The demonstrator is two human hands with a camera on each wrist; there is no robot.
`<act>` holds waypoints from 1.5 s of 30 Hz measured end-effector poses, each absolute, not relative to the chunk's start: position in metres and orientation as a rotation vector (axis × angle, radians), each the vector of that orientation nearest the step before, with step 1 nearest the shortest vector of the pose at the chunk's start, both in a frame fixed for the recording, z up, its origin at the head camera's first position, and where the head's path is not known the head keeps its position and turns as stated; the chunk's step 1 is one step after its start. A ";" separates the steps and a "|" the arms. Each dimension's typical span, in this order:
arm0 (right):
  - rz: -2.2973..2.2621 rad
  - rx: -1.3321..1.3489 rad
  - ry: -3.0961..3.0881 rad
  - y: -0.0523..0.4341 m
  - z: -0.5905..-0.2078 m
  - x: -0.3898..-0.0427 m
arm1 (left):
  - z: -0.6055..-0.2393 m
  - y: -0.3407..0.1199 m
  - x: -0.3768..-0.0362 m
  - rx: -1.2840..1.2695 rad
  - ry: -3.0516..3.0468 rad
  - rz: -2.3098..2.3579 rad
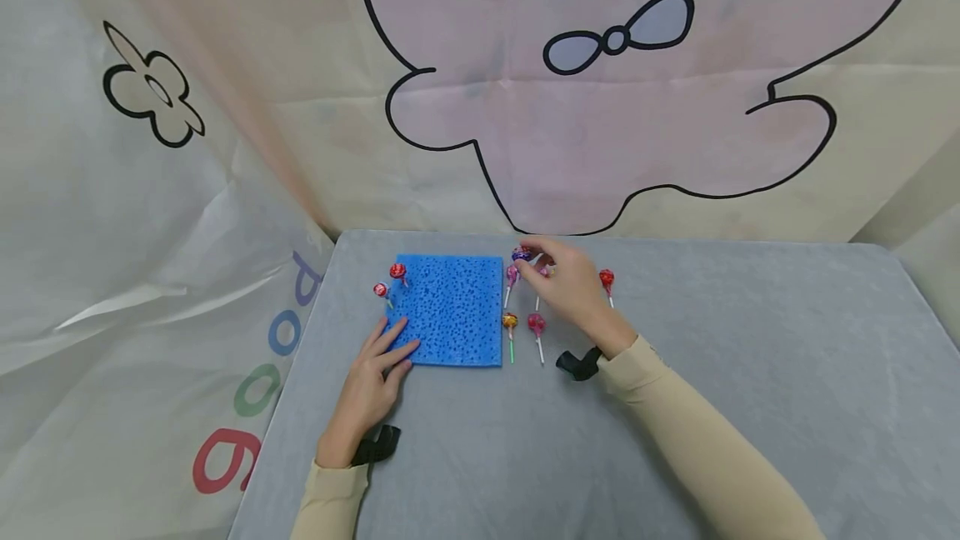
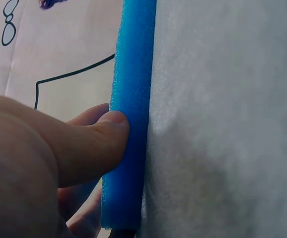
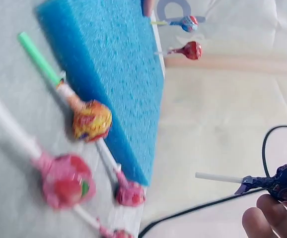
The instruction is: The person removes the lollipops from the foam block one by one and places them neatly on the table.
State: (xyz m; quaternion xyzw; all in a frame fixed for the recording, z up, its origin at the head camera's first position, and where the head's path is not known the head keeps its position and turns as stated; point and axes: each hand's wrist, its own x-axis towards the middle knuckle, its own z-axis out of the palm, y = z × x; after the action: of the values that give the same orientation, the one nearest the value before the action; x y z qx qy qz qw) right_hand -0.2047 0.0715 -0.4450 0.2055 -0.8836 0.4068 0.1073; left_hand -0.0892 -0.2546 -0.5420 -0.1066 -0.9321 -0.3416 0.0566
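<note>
Purple lollipop [image 3: 285,183], print illegible | right fingers [image 3: 274,209] pinch it | left fingers [image 1: 400,352] spread on blue foam [image 1: 453,311] | backdrop [image 1: 112,273]: "oo"

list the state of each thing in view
Blue foam block, flat on table
Left red lollipop, standing in block
Blue-and-red lollipop, standing in block
Purple lollipop, wrapped, held
Yellow lollipop, wrapped, lying down
Near pink lollipop, wrapped, lying down
Far-right red lollipop, lying down
Right hand, pinching purple lollipop
Left hand, touching block
</note>
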 end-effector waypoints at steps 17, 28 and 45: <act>1.141 0.515 -2.500 0.131 -0.456 -0.193 | -0.541 -0.253 -0.089 -0.331 -2.825 -1.030; 1.114 0.462 -2.516 0.142 -0.454 -0.189 | -0.540 -0.253 -0.089 -0.333 -2.830 -1.025; 1.053 0.499 -2.607 0.143 -0.467 -0.186 | -0.540 -0.253 -0.088 -0.340 -2.817 -1.029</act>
State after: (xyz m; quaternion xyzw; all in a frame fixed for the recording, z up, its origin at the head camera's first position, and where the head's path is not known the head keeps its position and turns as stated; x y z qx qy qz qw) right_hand -0.1861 0.1434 -0.4668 0.1729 -0.9037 0.3650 0.1424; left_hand -0.0881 -0.2525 -0.5399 -0.1124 -0.9315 -0.3403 0.0616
